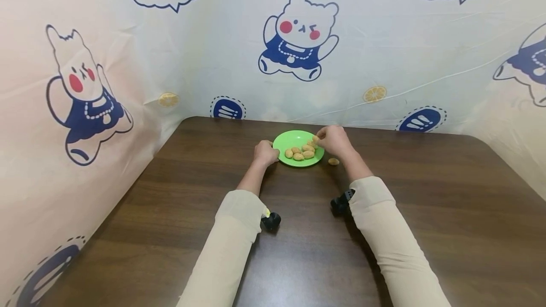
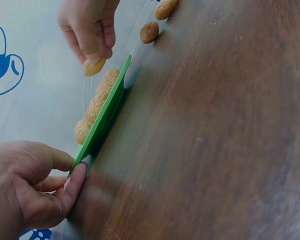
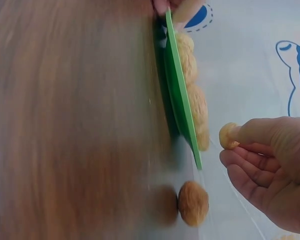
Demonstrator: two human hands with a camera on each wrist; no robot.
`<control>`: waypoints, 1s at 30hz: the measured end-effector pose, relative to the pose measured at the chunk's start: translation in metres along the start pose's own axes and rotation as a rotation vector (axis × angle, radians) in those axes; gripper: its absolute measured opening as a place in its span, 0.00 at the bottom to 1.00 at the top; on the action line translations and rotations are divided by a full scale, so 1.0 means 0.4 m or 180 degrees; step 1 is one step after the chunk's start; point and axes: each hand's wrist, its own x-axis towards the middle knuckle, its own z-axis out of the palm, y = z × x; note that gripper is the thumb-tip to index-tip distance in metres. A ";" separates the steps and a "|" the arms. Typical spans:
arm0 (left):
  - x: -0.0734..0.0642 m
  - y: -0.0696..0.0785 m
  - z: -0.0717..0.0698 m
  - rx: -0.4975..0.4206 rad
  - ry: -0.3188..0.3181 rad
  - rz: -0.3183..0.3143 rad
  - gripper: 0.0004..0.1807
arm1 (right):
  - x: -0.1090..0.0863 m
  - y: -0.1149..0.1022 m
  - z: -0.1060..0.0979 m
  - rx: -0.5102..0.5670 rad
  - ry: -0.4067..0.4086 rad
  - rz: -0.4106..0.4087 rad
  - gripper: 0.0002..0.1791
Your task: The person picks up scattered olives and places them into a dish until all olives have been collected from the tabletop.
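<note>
Several unshelled peanuts [image 1: 308, 154] lie on a green plate [image 1: 294, 135] near the table's far edge. My left hand [image 1: 266, 153] pinches the plate's left rim between thumb and fingers, as the left wrist view shows. Above the plate's right edge, my right hand [image 1: 337, 141] pinches one peanut [image 3: 229, 136] at its fingertips, clear of the others. A loose peanut [image 1: 333, 161] rests on the table just right of the plate. The left wrist view shows a second loose peanut [image 2: 166, 8] beyond it; the head view does not show that one.
The dark brown wooden table [image 1: 298, 250] stretches toward the person and to both sides. A pale printed cloth [image 1: 239, 60] hangs behind the table and along its sides. Small black cameras [image 1: 271, 221] sit at both wrists, by the cream sleeves.
</note>
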 end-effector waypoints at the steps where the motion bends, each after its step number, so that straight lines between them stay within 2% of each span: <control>1: 0.001 0.000 0.000 -0.0008 -0.0006 -0.0012 0.19 | 0.002 -0.005 0.003 0.0007 -0.0004 -0.0024 0.14; 16: -0.001 -0.003 0.004 0.0067 0.0058 0.0069 0.19 | 0.031 -0.070 0.052 0.0094 -0.0089 -0.0101 0.16; 24: -0.001 -0.004 0.002 0.0108 0.0093 0.0121 0.17 | 0.046 -0.090 0.067 0.0060 -0.0136 -0.0251 0.16; 30: -0.003 -0.004 -0.001 0.0141 0.0073 0.0121 0.16 | 0.054 -0.109 0.082 0.0103 -0.0261 -0.0206 0.15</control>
